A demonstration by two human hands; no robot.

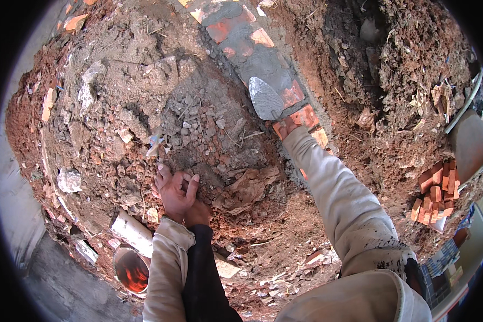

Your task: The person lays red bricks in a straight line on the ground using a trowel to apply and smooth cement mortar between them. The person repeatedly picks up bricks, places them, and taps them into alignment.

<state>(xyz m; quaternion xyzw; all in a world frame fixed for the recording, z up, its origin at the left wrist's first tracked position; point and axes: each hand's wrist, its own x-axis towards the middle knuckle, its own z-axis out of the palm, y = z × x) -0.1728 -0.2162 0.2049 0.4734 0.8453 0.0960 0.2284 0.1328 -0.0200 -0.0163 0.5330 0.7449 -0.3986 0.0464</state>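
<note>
My right hand (288,127) is closed round the handle of a pointed trowel (265,99), at the edge of a brick course. The trowel's grey, mortar-smeared blade lies over wet mortar (271,70) spread along the bricks. Close by my right hand, bare orange brick (306,116) shows. My left hand (174,190) is over the rubble on the left, fingers loosely bent and apart, with nothing visible in them. Against its wrist is a dark-sleeved wrist (198,213); I cannot tell whose it is. A crumpled brown paper-like sheet (248,190) lies right of my left hand.
A heap of broken soil and rubble (129,102) fills the left side. Near my left forearm lie a white pipe (131,232) and a round container (131,270) with something orange-red inside. A pile of bricks (437,193) stands at right, and a trench (367,51) runs beyond the brick course.
</note>
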